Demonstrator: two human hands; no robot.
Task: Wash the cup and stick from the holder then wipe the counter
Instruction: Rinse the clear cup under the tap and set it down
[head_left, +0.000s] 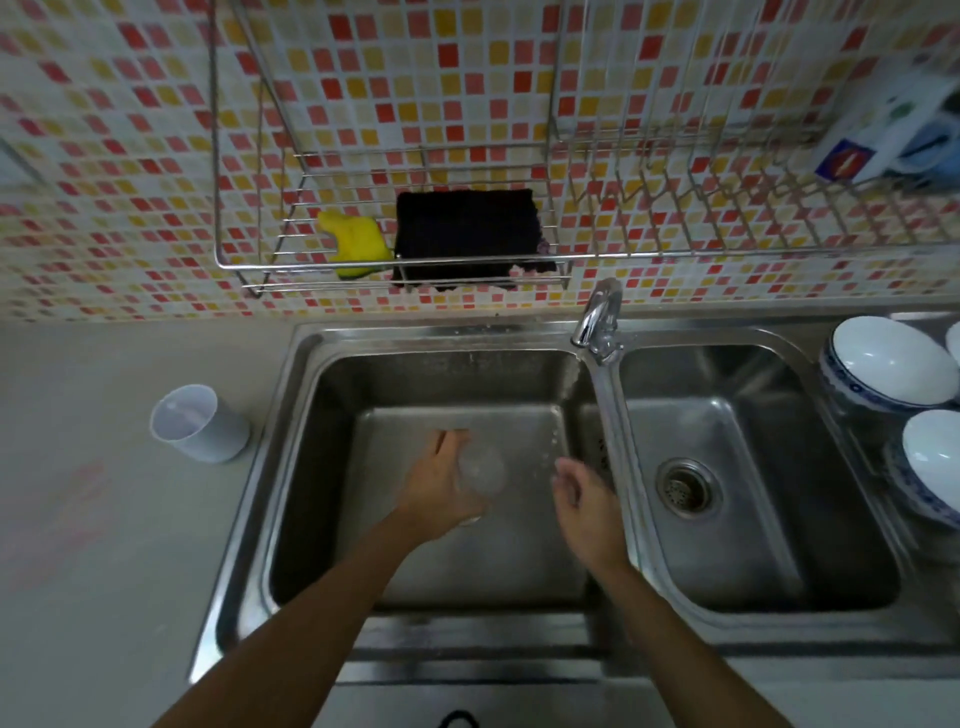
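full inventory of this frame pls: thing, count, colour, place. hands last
clear cup: 1, transparent, held over the left basin
holder: 1, white-grey, on the counter left of the sink, looks empty
sink: 1, steel, two basins; drain in the right one
tap: 1, chrome, between the basins, water running into the left basin
wire rack: 1, chrome, on the tiled wall above the sink
sponge: 1, yellow, left end of rack
cloth: 1, black, in rack beside the sponge
bowls: at least 3, white with blue pattern, right of the sink; one cut off by the frame
box: 1, white and blue, blurred, upper right of rack
counter: 1, grey
left hand: holding the cup
right hand: empty, beside the cup under the water
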